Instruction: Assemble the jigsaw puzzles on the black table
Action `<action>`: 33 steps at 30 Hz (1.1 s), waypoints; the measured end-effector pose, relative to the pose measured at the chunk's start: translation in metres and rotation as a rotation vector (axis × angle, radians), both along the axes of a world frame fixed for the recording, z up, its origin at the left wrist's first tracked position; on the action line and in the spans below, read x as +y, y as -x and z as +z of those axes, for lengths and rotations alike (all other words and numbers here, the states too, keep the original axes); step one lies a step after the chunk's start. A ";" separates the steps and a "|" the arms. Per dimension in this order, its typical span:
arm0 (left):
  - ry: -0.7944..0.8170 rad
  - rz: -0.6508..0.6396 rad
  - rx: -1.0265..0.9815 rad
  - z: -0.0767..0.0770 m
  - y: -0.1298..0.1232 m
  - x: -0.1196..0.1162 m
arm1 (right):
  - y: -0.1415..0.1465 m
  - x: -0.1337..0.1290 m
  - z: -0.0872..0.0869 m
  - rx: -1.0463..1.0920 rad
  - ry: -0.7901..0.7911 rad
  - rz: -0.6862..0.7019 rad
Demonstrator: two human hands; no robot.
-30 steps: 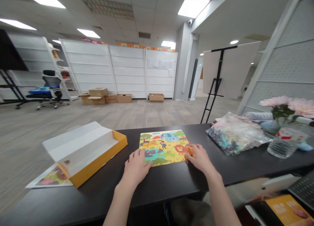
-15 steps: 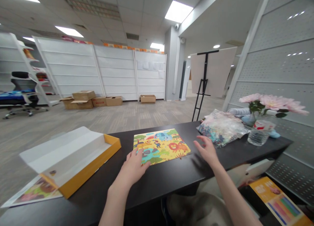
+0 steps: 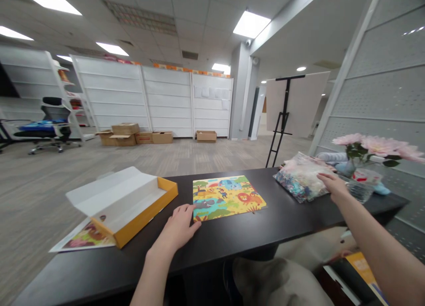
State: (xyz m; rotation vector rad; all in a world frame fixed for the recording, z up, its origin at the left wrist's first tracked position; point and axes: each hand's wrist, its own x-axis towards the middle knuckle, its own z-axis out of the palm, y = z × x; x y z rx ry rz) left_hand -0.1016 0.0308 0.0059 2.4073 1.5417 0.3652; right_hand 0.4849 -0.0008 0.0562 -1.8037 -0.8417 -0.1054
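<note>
the right hand (image 3: 334, 186) has just moved away from the animal picture board (image 3: 229, 197) and gone over to the see-through plastic bag (image 3: 300, 178). now its fingers (image 3: 322, 177) lie on top of the bag. the hand is open and not squeezed shut, and i cannot tell if it has a real grip on the bag. the left hand (image 3: 177, 228) is by the picture board, open and loose, with its fingertips right at the board's bottom left corner. the board lies flat on the dark table (image 3: 229, 244), with the bag to its right. to the left of the board sits a yellow box (image 3: 148, 213) with its white lid (image 3: 106, 191) open, on top of a picture card (image 3: 84, 237). past the bag are a water bottle (image 3: 360, 192) and pink flowers (image 3: 375, 144).
</note>
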 end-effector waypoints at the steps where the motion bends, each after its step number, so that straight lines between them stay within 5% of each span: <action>1: -0.009 0.004 -0.006 -0.001 0.003 0.000 | 0.002 -0.001 0.001 0.059 -0.004 0.001; 7: -0.124 0.010 -0.079 0.006 0.005 -0.008 | 0.049 0.011 0.022 0.206 -0.059 0.151; 14: -0.131 -0.182 -0.444 0.014 -0.033 -0.025 | 0.172 0.019 0.087 0.197 -0.196 0.515; 16: 0.005 -0.188 -0.641 0.013 -0.045 -0.029 | 0.210 0.011 0.101 0.306 -0.220 0.648; 18: 0.307 -0.149 -0.865 0.014 -0.056 -0.032 | 0.246 0.002 0.108 0.410 -0.241 0.808; 21: 0.862 -0.070 -1.352 0.021 -0.064 -0.034 | 0.296 -0.009 0.108 0.534 -0.238 0.994; 23: 1.036 -0.071 -1.696 0.029 -0.063 -0.033 | 0.325 -0.012 0.103 0.601 -0.230 1.086; 27: 0.859 -0.090 -2.111 0.042 -0.054 -0.028 | 0.364 -0.011 0.085 0.689 -0.179 1.195; 33: 0.540 0.135 -2.207 0.036 -0.039 -0.014 | 0.373 -0.008 0.069 0.589 0.045 1.340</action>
